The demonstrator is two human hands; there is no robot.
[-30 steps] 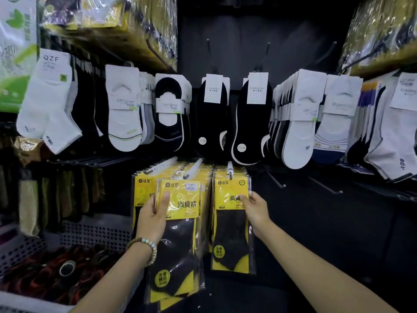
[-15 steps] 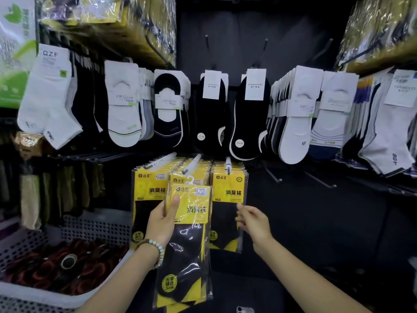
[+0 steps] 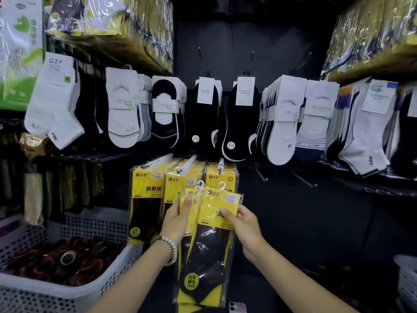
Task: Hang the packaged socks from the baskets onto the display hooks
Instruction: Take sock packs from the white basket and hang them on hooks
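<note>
Sock packs point(image 3: 211, 249) between left hand point(image 3: 178, 220), right hand point(image 3: 243, 224)

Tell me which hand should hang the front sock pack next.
Probably the right hand: it pinches the front sock pack, whose hanger sits just below the nearest display hook. The left hand holds the other packs.

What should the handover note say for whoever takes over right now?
Left hand: grips a bunch of sock packs, their hanger tabs up, just below the display hooks.
Right hand: pinches the front pack's yellow header.
Done: three hooks already carry hung yellow packs.
Left: hang the held packs. Bare hooks stand to the right. The basket at lower left holds dark bundles; what they are is unclear.
</note>
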